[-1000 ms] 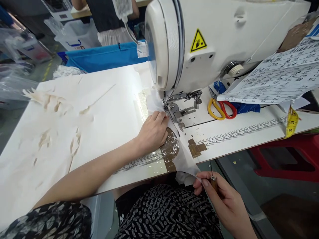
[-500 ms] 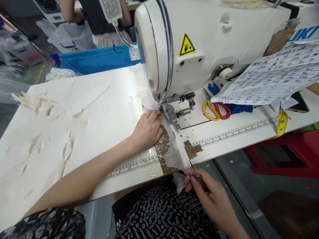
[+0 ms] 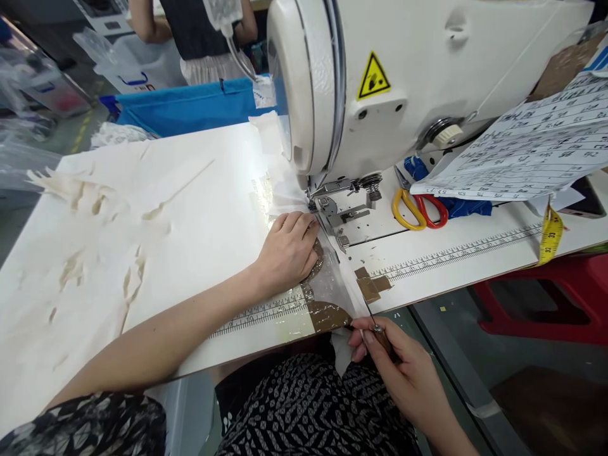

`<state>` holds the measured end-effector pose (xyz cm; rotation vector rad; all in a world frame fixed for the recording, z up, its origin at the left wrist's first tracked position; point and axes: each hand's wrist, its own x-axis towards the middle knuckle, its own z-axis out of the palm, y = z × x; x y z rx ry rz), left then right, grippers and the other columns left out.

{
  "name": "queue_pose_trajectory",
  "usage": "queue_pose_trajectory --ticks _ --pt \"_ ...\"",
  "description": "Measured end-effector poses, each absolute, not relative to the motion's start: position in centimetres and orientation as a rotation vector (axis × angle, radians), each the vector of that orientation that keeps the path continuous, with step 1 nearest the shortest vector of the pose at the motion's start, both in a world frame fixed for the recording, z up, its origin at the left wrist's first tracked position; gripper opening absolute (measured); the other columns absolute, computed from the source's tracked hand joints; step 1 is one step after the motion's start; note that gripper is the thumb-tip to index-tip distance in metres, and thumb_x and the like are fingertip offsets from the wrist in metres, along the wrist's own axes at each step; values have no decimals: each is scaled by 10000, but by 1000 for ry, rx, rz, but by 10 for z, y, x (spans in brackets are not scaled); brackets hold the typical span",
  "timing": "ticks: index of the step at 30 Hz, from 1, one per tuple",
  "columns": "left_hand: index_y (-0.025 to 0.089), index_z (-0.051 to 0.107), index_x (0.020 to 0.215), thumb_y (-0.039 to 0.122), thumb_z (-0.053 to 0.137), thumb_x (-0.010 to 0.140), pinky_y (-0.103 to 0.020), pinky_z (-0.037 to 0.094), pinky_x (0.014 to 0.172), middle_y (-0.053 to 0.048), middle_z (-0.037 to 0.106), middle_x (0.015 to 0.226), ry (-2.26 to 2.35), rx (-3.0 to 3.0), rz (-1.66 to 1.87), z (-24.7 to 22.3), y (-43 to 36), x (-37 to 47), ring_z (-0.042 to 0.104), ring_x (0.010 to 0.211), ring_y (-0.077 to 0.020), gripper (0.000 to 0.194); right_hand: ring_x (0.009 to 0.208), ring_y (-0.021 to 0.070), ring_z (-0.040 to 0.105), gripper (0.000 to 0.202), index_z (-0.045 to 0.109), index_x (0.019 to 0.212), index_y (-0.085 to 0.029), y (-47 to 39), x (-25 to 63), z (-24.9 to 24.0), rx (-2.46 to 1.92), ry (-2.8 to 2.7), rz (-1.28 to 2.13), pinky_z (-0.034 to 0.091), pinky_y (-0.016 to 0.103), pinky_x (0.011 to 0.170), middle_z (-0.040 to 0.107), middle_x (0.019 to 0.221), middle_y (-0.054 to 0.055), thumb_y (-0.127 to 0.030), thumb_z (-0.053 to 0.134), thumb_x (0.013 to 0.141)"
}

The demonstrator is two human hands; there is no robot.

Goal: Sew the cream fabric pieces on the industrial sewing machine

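A strip of thin white fabric (image 3: 331,283) runs from the sewing machine's presser foot (image 3: 314,204) down to the table's front edge. My left hand (image 3: 289,247) lies on it just in front of the foot, fingers bent and pressed together at the fabric's edge. At the front edge my right hand (image 3: 403,364) is closed around an awl (image 3: 381,337) with a wooden handle and a thin metal spike pointing up along the fabric. Its fingertips also pinch the fabric's lower end, and a loose tail hangs below. The needle tip is hard to make out.
Right of the foot lie scissors (image 3: 418,210) with yellow and red handles, blue cloth (image 3: 468,208), a written sheet (image 3: 517,149) and a yellow tape measure (image 3: 551,235). Cream fabric scraps (image 3: 90,196) are at left. A blue cloth bin (image 3: 190,107) and another person (image 3: 197,38) are behind.
The camera view has shifted slightly, so the machine appears farther right. The fabric has crept toward the foot, baring more brown tape at the table edge. Both hands keep their holds.
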<state>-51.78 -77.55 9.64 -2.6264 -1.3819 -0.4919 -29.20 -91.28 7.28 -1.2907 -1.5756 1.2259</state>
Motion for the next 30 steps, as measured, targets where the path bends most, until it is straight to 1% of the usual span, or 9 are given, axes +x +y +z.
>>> queue_pose_trajectory --ticks 7,12,15,18,20,23,26,28,30 --pt "85 565 1254 211 372 942 -463 426 1046 -165 555 1313 -1383 -2687 -449 100 -782 -517 498 1206 -292 388 681 127 685 182 624 1098 -233 -913 -291 74 -1318 -1566 1238 559 188 659 705 859 22 -323 482 1028" --pt "57 564 1236 208 374 939 -463 416 1064 -171 555 1294 -1366 -2691 -432 101 -782 -516 485 1203 -301 384 726 132 689 196 638 1094 -231 -912 -288 77 -1345 -1673 1120 544 176 662 714 854 21 -305 468 1029" --pt "64 553 1253 211 384 939 -457 402 1087 -162 542 1312 -1389 -2689 -423 100 -781 -516 473 1223 -298 385 636 118 646 191 666 1058 -233 -911 -288 83 -1386 -1745 957 506 168 571 701 798 2 -299 492 1013" --pt "49 540 1270 200 388 937 -460 416 1079 -172 528 1323 -1433 -2697 -454 99 -780 -516 459 1239 -300 396 484 105 548 183 682 1019 -241 -909 -289 92 -1364 -1786 841 456 190 468 673 713 -16 -294 508 1000" --pt "57 542 1272 197 390 938 -465 441 1056 -171 528 1316 -1462 -2703 -482 98 -778 -517 460 1233 -299 393 461 111 539 184 688 1020 -249 -908 -289 98 -1323 -1801 806 460 210 452 685 729 -3 -294 511 996" --pt "79 562 1254 185 401 940 -473 483 1009 -169 538 1288 -1462 -2703 -537 94 -773 -519 482 1197 -299 369 612 157 653 181 700 1030 -264 -905 -289 109 -1278 -1823 747 541 244 558 726 851 36 -289 525 989" --pt "50 571 1236 129 385 954 -444 516 955 -189 559 1244 -1405 -2700 -554 93 -765 -522 521 1114 -281 347 782 190 705 171 699 1062 -279 -899 -293 122 -1183 -1841 700 574 256 641 742 915 43 -250 556 974" --pt "18 581 1205 79 377 958 -403 527 915 -200 586 1187 -1382 -2689 -487 96 -759 -522 537 1062 -268 327 811 187 709 183 690 1087 -288 -892 -299 133 -1102 -1835 721 568 244 620 746 941 38 -226 566 967" --pt "7 601 1151 33 379 948 -364 535 835 -198 611 1121 -1378 -2660 -358 101 -752 -521 549 1010 -263 302 746 169 701 204 680 1104 -300 -886 -307 143 -1039 -1839 759 547 237 568 744 944 31 -215 548 973"
